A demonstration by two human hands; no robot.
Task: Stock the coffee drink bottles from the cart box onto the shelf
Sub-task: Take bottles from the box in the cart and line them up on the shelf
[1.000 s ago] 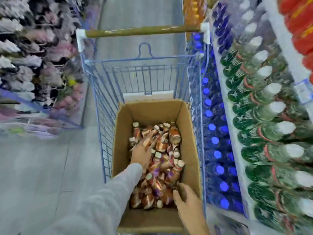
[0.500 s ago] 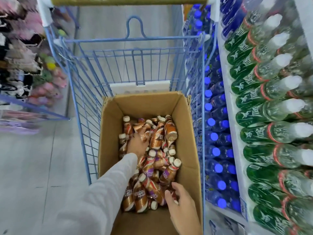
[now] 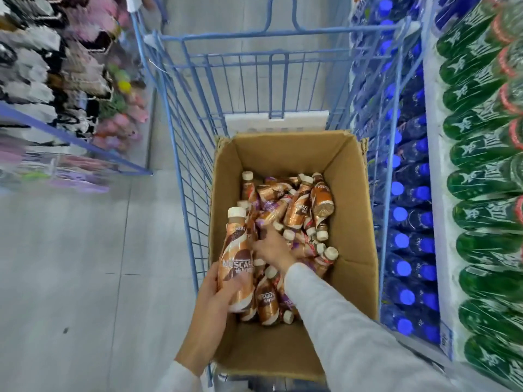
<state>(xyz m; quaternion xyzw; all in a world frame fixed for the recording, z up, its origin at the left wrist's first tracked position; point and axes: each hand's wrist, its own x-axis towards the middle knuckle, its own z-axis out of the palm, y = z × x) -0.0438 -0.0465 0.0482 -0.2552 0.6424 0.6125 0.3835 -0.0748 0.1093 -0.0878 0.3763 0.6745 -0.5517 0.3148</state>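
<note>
Gripping one coffee bottle [image 3: 236, 261] in the left hand [image 3: 223, 290], clear of the pile [image 3: 297, 207] and ready for shelving, while reaching the right hand [image 3: 271, 248], grasp indiscernible, into the box [image 3: 351, 222] just beside it for another.

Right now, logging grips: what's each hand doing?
Left hand: holding a coffee bottle.
Right hand: down in the bottle pile; grip cannot be told.
</note>
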